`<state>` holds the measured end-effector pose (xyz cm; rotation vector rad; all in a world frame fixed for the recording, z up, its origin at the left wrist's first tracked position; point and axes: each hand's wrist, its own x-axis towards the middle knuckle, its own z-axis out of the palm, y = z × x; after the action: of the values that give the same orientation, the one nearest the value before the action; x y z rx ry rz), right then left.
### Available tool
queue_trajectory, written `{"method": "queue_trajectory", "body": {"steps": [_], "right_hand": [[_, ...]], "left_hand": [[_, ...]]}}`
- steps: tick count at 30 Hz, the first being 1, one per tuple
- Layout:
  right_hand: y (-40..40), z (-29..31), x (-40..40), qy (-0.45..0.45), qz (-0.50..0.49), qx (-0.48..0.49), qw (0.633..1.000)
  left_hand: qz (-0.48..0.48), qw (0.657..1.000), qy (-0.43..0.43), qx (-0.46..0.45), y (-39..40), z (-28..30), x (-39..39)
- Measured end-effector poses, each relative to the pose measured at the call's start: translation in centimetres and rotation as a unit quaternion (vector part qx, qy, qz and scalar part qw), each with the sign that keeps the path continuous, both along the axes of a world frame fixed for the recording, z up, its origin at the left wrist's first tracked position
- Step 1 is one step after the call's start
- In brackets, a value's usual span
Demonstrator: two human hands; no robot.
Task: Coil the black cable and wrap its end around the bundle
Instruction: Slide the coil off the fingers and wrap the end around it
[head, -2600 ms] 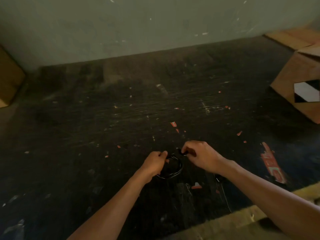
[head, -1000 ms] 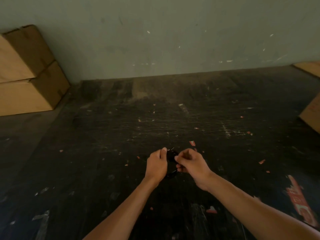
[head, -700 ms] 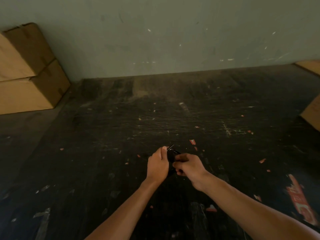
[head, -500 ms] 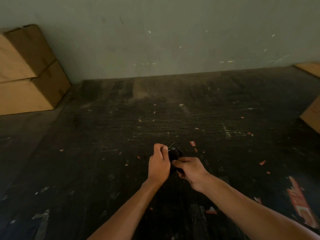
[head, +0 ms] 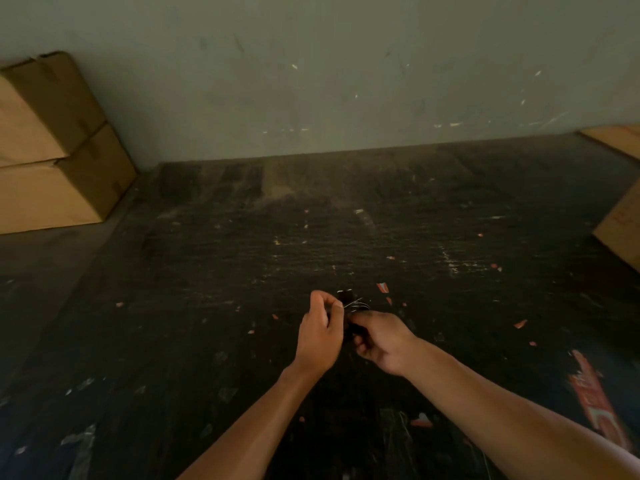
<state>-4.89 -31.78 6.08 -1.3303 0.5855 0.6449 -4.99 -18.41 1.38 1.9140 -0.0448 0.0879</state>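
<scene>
Curled fingers of the left hand (head: 320, 332) and right hand (head: 381, 339) pinch the coiled cable (head: 352, 311) between them, above the dark floor (head: 207, 271). The coil is now smaller and tighter than before. Boxes (head: 52, 150) sit at the far-left corner.

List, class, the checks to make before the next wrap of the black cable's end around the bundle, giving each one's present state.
1. Left hand grips the bundle: ok, fingers curled on it.
2. Right hand holds the black cable: ok, fingers pinch it beside the left.
3. Coil gathered small between both hands: ok.
4. Loose end free to wrap: cannot tell, too dark and hidden.
5. Number of wraps already made: cannot tell.
6. Cardboard boxes well away from the hands: ok.
</scene>
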Motion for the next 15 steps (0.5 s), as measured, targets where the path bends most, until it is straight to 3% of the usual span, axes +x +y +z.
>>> {"method": "queue_trajectory", "body": {"steps": [4, 10, 15], "right_hand": [[0.22, -0.31, -0.4, -0.014, 0.018, 0.035, 0.999], [0.27, -0.42, -0.39, -0.025, 0.059, -0.012, 0.998], [0.39, -0.22, -0.47, -0.032, 0.089, -0.025, 0.995]], "left_hand": [[0.02, 0.997, 0.06, -0.045, 0.25, 0.25, 0.05], [0.019, 0.97, 0.222, -0.101, 0.53, 0.73, 0.16], [0.023, 0.988, 0.139, -0.068, 0.81, 0.42, 0.06]]}}
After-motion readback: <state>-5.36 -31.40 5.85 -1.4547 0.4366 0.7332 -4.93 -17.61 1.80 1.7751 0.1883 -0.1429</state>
